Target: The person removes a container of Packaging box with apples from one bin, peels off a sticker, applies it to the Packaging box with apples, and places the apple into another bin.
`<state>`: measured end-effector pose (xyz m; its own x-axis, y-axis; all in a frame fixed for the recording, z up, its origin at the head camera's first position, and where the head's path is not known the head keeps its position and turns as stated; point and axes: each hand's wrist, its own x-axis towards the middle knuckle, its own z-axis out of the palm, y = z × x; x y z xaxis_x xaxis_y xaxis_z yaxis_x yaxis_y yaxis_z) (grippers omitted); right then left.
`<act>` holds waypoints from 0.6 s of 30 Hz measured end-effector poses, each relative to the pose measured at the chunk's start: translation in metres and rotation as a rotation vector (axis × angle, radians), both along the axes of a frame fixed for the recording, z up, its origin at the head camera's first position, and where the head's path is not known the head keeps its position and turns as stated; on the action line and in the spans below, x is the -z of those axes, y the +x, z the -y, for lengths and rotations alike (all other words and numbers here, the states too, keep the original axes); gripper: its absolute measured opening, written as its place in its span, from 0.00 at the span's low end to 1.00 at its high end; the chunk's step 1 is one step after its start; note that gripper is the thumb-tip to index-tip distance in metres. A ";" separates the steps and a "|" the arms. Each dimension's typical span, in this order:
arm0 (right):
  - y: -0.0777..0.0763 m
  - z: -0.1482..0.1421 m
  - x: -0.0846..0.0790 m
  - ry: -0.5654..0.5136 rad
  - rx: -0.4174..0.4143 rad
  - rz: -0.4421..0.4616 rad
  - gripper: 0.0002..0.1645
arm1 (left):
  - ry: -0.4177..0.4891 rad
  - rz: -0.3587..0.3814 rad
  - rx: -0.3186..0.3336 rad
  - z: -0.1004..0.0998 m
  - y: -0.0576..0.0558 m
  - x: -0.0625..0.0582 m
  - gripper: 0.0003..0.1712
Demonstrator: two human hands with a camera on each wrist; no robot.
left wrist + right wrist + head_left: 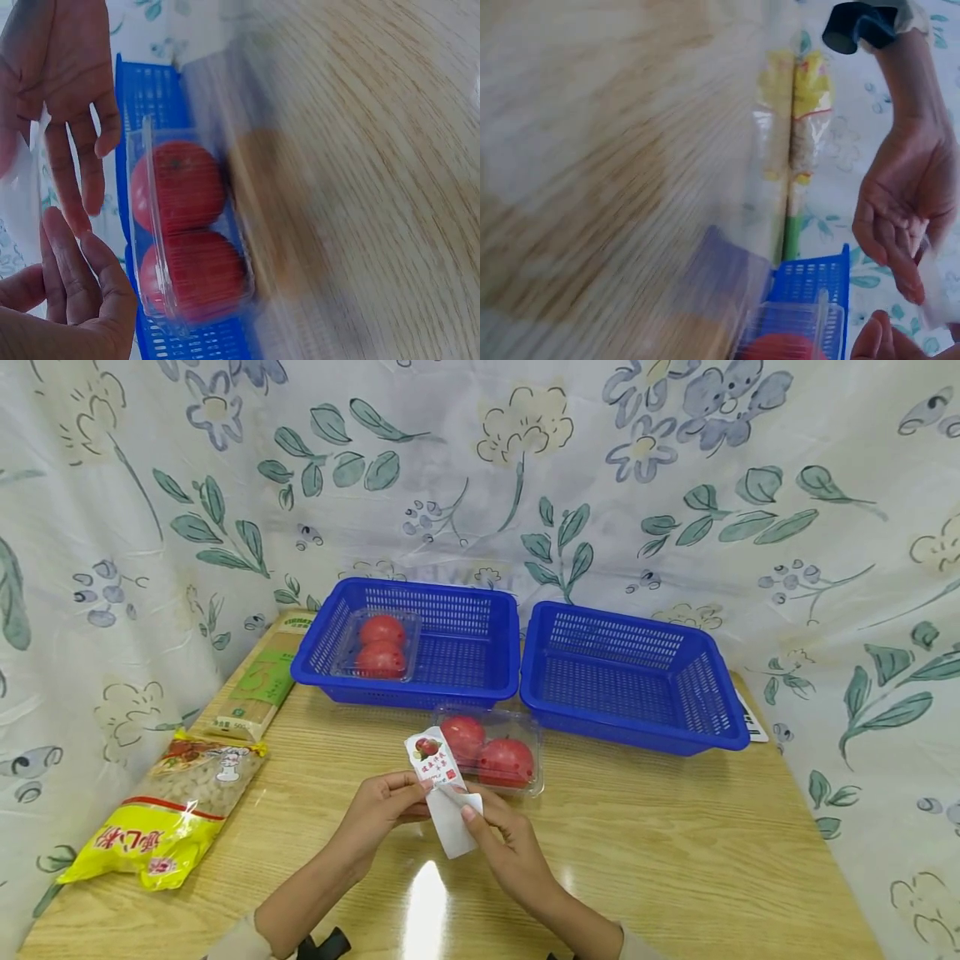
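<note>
Pinched between your left hand (pixel 390 802) and right hand (pixel 506 839), the printed fruit label (pixel 431 758), its white paper curling, hangs over the wooden table (pixel 675 843). Behind stand the right blue basket (pixel 622 732) and left blue basket (pixel 405 693). To your left lie a yellow-ended food bag (pixel 168 814) and, beyond it, a noodle pack (pixel 261 681). One clear clamshell (pixel 412 652) of two red fruits sits inside the left basket; your label partly blocks the head camera's view of another, the front clamshell (pixel 537 770).

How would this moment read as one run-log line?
Left grip: pinches printed label | Right grip: pinches label's white paper | Near pack of red fruit: on table | Other pack: in left blue basket
</note>
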<state>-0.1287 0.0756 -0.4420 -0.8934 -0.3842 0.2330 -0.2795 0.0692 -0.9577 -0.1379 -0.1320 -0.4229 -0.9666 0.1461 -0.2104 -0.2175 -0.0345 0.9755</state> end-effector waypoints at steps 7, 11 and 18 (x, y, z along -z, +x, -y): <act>-0.006 -0.003 -0.001 -0.124 0.045 0.064 0.19 | -0.042 0.027 -0.065 0.007 -0.003 0.002 0.16; -0.014 -0.009 -0.003 -0.045 0.114 -0.112 0.19 | -0.113 0.071 -0.142 0.030 -0.015 0.008 0.19; -0.024 -0.018 -0.006 0.149 0.245 -0.307 0.17 | -0.465 0.076 -0.100 0.072 -0.038 0.030 0.23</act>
